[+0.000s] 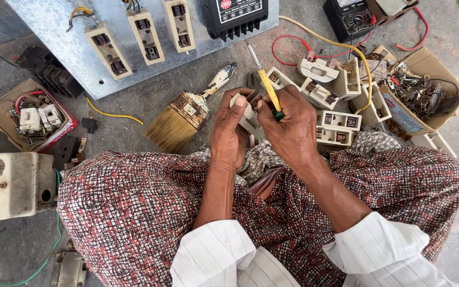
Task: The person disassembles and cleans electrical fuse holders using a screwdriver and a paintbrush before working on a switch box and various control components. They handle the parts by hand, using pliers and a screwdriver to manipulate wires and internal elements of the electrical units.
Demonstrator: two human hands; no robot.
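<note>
Grey concrete floor [150,101], worn, reddish stains; galvanised metal panel [65,32] lying flat; even daylight, soft shadows.

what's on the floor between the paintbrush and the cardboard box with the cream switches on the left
In the head view, a short yellow wire and a small black part lie on the grey floor between the paintbrush and the box.

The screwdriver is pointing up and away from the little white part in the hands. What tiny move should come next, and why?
Probably turn the screwdriver around. The right hand grips it near the green end with the metal tip aimed away, while the left hand holds the fuse part just beside it. The tip can't reach the part until it swings down.
</note>
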